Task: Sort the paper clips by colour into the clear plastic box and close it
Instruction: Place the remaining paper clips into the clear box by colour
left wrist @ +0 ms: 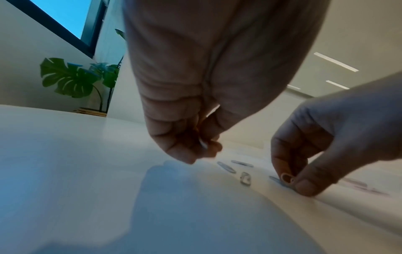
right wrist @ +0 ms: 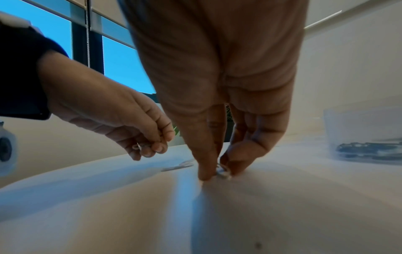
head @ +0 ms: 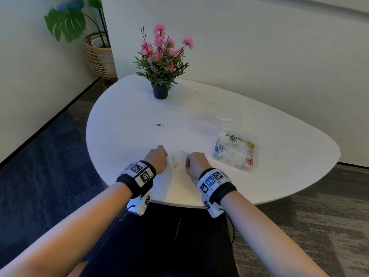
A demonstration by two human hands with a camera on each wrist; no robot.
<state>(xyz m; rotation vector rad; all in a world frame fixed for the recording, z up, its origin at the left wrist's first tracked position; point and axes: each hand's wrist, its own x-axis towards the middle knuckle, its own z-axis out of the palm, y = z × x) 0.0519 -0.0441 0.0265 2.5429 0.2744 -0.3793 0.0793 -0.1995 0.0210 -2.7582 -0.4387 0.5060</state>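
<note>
Near edge of the white rounded tabletop (head: pixel 123 120): left hand (head: pixel 157 157) curled round a silver paper clip (right wrist: pixel 141 146); right hand (head: pixel 196 163) pinches another silver clip (left wrist: pixel 287 177). Loose silver clips (head: pixel 174 161) lie between them. Toward the right edge, open clear plastic compartment box (head: pixel 235 150) with colour-sorted clips.

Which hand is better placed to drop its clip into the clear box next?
Probably the right hand: it pinches a silver clip and sits nearer the clear box, on the table's right side.

Both our forearms reach forward, each wrist banded. Our left hand (head: pixel 157 157) at eleven o'clock has fingers curled, pinching a silver clip. Our right hand (head: pixel 196 162) at one o'clock points fingertips (right wrist: pixel 204 173) down, pinching another.
</note>
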